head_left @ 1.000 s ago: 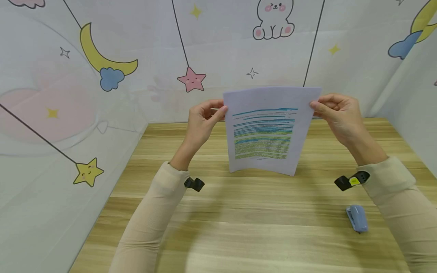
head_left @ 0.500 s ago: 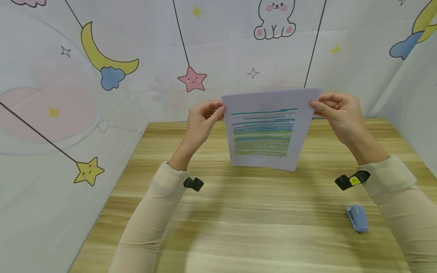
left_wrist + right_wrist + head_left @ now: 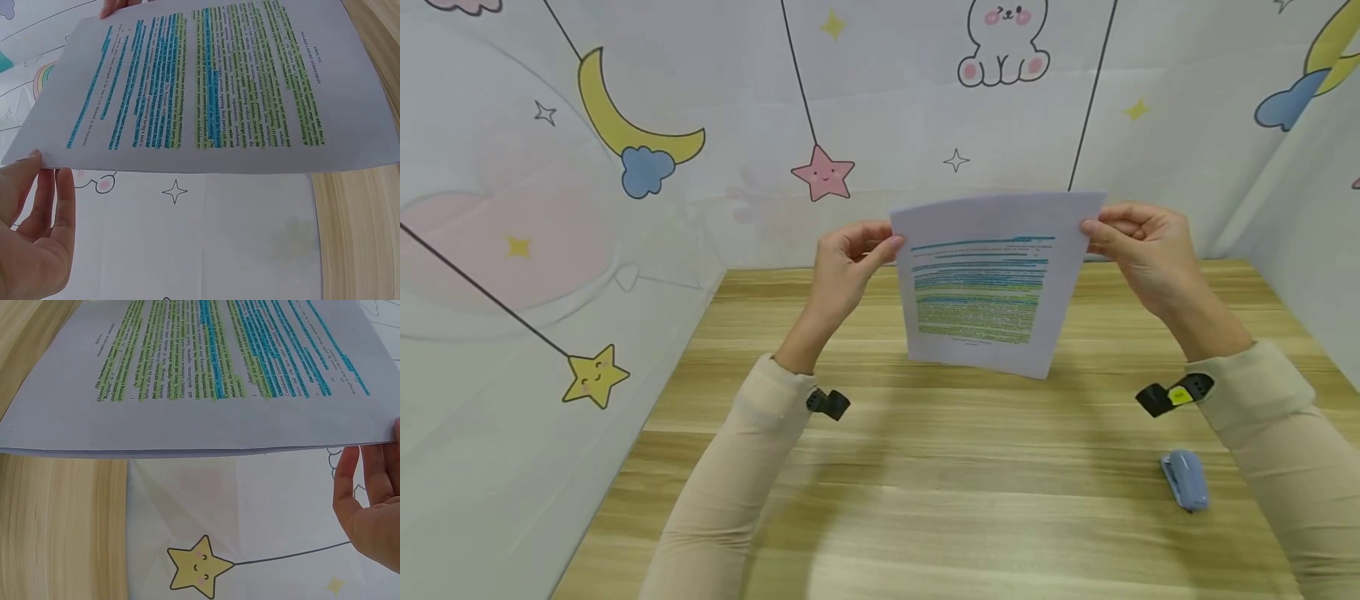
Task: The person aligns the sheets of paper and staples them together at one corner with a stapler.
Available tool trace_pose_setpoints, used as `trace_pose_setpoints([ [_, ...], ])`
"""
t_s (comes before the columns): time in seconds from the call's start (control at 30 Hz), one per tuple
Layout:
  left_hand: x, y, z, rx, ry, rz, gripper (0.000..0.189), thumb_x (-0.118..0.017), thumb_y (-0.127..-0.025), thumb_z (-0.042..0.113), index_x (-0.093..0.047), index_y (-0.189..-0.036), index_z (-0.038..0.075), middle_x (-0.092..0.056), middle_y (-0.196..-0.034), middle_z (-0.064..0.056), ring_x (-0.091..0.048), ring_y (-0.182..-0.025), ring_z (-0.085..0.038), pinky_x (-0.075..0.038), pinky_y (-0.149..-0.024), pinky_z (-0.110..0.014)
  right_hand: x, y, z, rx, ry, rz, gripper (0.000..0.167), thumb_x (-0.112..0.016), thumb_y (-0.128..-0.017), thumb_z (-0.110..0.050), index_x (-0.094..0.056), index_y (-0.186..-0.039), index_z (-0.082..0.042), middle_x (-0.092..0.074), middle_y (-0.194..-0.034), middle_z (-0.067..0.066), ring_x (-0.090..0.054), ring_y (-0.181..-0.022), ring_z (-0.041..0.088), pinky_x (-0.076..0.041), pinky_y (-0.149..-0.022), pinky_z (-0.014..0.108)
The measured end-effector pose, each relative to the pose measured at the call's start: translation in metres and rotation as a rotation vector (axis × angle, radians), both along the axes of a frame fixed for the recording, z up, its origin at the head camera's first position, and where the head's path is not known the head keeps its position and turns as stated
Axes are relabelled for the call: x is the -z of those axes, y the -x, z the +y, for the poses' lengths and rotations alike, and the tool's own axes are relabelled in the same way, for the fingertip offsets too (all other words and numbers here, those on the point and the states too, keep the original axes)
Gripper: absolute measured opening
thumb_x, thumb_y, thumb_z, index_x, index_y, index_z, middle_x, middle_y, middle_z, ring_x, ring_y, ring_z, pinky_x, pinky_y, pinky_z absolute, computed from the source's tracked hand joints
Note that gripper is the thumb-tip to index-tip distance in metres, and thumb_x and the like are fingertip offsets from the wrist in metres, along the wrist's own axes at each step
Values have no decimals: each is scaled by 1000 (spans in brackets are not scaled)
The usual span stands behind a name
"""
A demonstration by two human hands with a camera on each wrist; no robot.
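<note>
A stack of printed paper [image 3: 977, 292], marked with blue and green highlighter, is held upright above the table in the head view. My left hand [image 3: 847, 262] pinches its upper left edge between thumb and fingers. At the upper right edge, my right hand [image 3: 1150, 250] pinches it the same way. The print appears upside down from the head camera. In the left wrist view the paper [image 3: 200, 81] slants across the top, with my left hand [image 3: 37, 231] at its corner. Several layered sheets show along the paper's edge [image 3: 206, 452] in the right wrist view.
A small blue stapler [image 3: 1185, 481] lies on the wooden table [image 3: 962, 500] at the right, near the right forearm. Behind the table hangs a white cloth [image 3: 895, 108] printed with stars, a moon and a bear. Both wrists carry black straps [image 3: 827, 404].
The paper's lower edge has risen slightly, and the sheets flex a little at the top. Both hands stay nearly in place with the same grip. The stapler has not moved.
</note>
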State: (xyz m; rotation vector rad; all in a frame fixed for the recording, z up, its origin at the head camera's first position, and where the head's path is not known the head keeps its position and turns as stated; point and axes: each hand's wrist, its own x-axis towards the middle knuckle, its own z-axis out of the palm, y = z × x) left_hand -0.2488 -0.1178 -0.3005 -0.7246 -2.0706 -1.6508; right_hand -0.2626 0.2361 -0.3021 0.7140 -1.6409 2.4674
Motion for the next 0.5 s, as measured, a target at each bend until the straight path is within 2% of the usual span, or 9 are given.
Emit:
trace_pose_setpoints([
  [0.1,0,1,0,2,-7,2,16,-68,-94,3,-72,-105,-8,-72,-97,-17,-69,-79,-20,-58,-77,-50,1,1,1,-14,3,-3,12,-59,-91,16,-70,-95,12,-75,-90,15,-72,-78,22,-60,-73,28],
  [0.33,0,2,1,8,-36,-3,15,-69,-93,3,-72,-103,-9,-73,-94,-17,-69,-76,-17,-60,-74,-35,1,2,2,-20,0,-23,11,-60,-91,15,-70,-96,12,-75,-90,15,-72,-77,22,-60,-73,28],
  [0.5,1,3,1,11,-78,-9,15,-70,-92,2,-72,-102,-10,-73,-92,-19,-69,-73,-15,-61,-73,-34,-1,3,1,-15,-11,-16,10,-62,-91,14,-70,-96,12,-75,-89,15,-72,-75,22,-60,-75,28],
])
